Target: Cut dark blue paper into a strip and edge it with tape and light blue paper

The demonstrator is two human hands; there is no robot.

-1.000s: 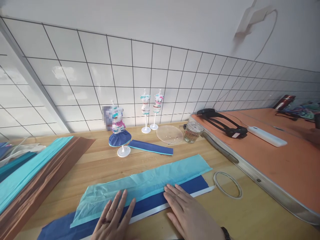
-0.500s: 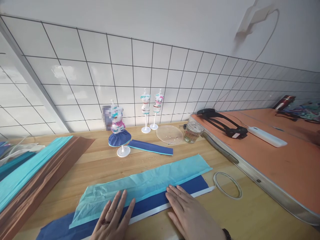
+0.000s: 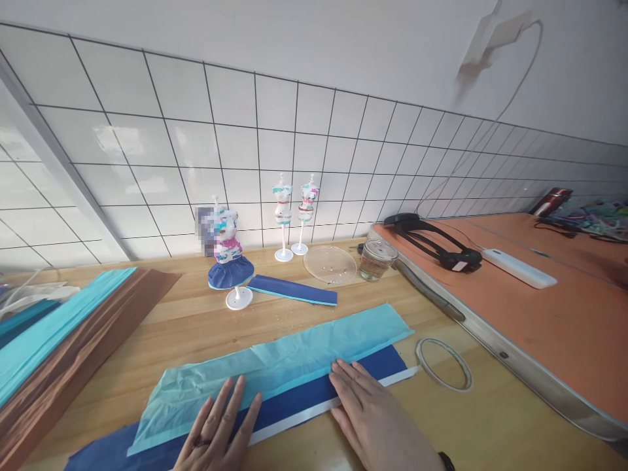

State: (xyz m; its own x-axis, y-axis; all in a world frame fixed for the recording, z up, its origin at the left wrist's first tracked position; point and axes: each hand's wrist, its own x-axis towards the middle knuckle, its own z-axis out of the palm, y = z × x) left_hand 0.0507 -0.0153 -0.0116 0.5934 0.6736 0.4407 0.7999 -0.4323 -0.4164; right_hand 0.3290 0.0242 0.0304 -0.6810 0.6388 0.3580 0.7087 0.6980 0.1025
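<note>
A turquoise sheet of thin crinkled paper [image 3: 275, 350] lies over a dark blue sheet [image 3: 380, 364] on the table. Along the blue sheet runs a narrow white strip [image 3: 289, 418], which looks like tape. My left hand [image 3: 216, 425] rests flat across both sheets, fingers spread. Farther right, my right hand [image 3: 366, 412] lies flat with fingers stretched over the blue sheet and the turquoise edge. Neither hand grips anything. A thin roll of tape [image 3: 444, 364] lies just right of the strip's far end. Behind the sheets is a folded blue strip with a turquoise edge [image 3: 294, 291].
A small dress-form stand with a blue skirt [image 3: 230, 271] stands behind; two more dress forms [image 3: 283, 203] are near the tiled wall. A clear round disc [image 3: 330, 265] and a glass [image 3: 377, 260] sit back right. Brown paper [image 3: 103, 327] lies left, a black headset [image 3: 436, 245] right.
My right hand has slid slightly to the right along the sheets. My left hand stays nearly in place, and the whole view has shifted a little.
</note>
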